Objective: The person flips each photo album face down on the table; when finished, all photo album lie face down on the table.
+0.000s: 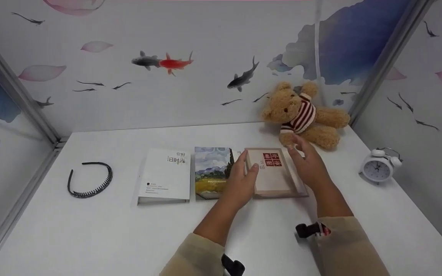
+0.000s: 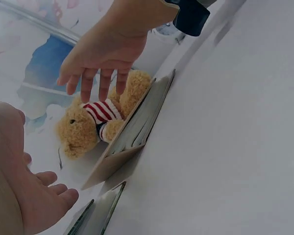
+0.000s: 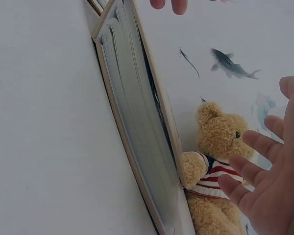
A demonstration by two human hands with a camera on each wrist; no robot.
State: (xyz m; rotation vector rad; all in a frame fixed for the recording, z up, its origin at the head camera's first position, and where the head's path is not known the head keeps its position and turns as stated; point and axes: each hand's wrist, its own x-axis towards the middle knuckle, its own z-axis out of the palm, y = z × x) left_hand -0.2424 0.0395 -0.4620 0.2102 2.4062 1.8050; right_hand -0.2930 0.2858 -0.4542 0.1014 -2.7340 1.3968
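A beige photo album (image 1: 272,180) with a red label lies flat on the white table (image 1: 102,230). My left hand (image 1: 245,174) is open at the album's left edge, fingers straight; I cannot tell whether it touches the album. My right hand (image 1: 306,159) hovers open over the album's right edge, fingers spread. In the left wrist view the left palm (image 2: 32,196) is open, away from the album (image 2: 137,134), and the right hand (image 2: 100,56) hangs above it. The right wrist view shows the right hand (image 3: 269,181) open beside the album (image 3: 137,127). Neither hand holds anything.
An album with a painted landscape cover (image 1: 210,172) and a white album (image 1: 165,176) lie left of the beige one. A teddy bear (image 1: 305,115) sits against the back wall. A white alarm clock (image 1: 377,166) stands at the right, a black headband (image 1: 89,179) at the left.
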